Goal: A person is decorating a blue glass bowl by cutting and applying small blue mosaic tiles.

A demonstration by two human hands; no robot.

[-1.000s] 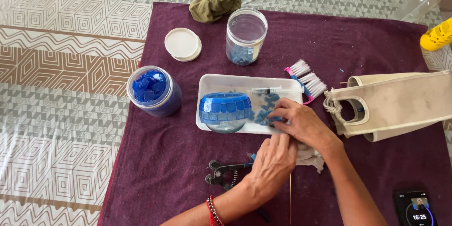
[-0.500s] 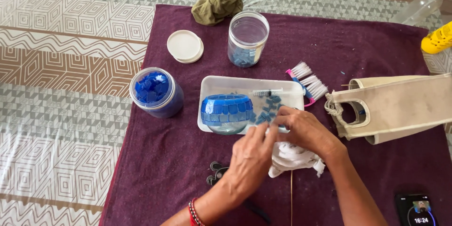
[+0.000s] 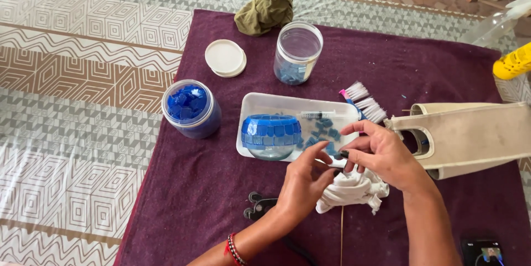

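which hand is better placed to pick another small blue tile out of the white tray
Probably the right hand: it hovers at the white plastic tray's edge beside the loose small blue tiles; the left hand sits lower, by the white cloth.

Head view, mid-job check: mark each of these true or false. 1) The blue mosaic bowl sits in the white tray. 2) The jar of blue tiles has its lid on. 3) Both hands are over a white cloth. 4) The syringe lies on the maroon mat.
1) True: the blue mosaic bowl sits in the white tray.
2) False: the jar of blue tiles is open; a white lid lies apart.
3) True: left hand and right hand meet above the white cloth.
4) False: the syringe lies in the tray.
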